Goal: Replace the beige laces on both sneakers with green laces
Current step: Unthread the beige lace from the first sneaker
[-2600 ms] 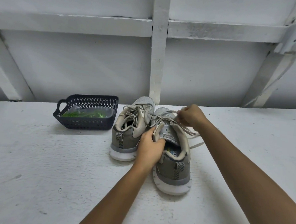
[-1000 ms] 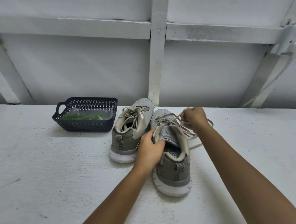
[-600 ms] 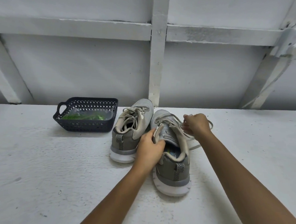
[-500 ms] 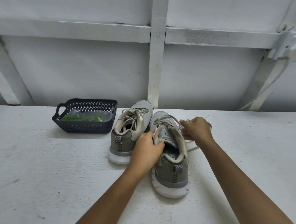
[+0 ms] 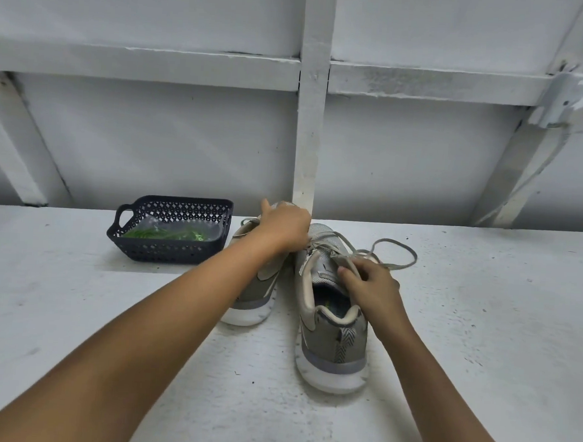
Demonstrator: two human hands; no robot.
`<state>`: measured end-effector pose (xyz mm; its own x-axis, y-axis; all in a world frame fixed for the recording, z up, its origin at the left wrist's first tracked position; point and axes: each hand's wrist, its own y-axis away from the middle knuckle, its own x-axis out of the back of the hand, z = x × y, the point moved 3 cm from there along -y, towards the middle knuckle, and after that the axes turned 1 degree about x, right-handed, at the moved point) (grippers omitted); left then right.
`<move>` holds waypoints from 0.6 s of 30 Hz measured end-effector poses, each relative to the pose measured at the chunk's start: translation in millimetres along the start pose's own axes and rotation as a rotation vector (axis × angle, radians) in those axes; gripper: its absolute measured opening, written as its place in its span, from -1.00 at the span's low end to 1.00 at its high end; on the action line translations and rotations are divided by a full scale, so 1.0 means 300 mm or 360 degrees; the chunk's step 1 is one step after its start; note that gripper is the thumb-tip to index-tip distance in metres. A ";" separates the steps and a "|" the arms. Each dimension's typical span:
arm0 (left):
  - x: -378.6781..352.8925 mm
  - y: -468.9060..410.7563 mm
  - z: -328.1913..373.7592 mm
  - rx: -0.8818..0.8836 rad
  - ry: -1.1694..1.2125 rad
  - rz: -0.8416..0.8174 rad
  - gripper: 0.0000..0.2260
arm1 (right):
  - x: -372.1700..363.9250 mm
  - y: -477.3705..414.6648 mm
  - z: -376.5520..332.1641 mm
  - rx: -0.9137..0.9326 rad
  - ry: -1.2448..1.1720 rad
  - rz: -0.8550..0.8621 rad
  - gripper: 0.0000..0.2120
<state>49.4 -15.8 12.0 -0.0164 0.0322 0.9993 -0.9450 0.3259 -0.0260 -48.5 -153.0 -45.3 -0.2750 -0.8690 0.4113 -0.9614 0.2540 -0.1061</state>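
Two sneakers stand side by side at the middle of the surface's (image 5: 481,335) far edge. The right hand (image 5: 371,287) pinches the beige lace (image 5: 397,258) at the tongue of the right sneaker (image 5: 331,329). The left hand (image 5: 284,229) curls over the toe of the left sneaker (image 5: 254,297), and what it grips is hidden. One basket (image 5: 165,250), left of the sneakers, holds one bag of green laces (image 5: 166,234).

The left sneaker (image 5: 255,293) and right sneaker (image 5: 330,342) stand side by side on the white surface (image 5: 482,318). The left hand (image 5: 284,229) lies curled over the left sneaker's front. The right hand (image 5: 371,287) pinches the right sneaker's tongue, and a loosened beige lace (image 5: 414,257) lies just beside it. A dark basket (image 5: 168,252) holds green laces (image 5: 166,234).
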 end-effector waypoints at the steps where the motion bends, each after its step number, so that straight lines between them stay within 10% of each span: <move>1: -0.014 -0.012 0.001 -0.0008 0.0007 -0.0040 -0.84 | 0.000 0.002 0.001 0.0000 -0.0001 0.0005 -0.83; 13: 0.070 -0.040 -0.090 0.0354 0.0521 0.0696 -0.82 | -0.001 0.010 0.009 -0.0013 -0.0102 0.0026 -0.93; 18: 0.024 -0.029 -0.019 -0.0289 -0.0116 0.0500 -0.67 | -0.001 0.012 0.004 0.0017 -0.0112 0.0036 -0.89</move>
<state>59.5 -13.0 19.4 -0.3257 0.0920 0.9410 -0.8170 0.4735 -0.3291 -51.9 -152.4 -47.0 -0.2962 -0.8910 0.3441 -0.9550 0.2695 -0.1242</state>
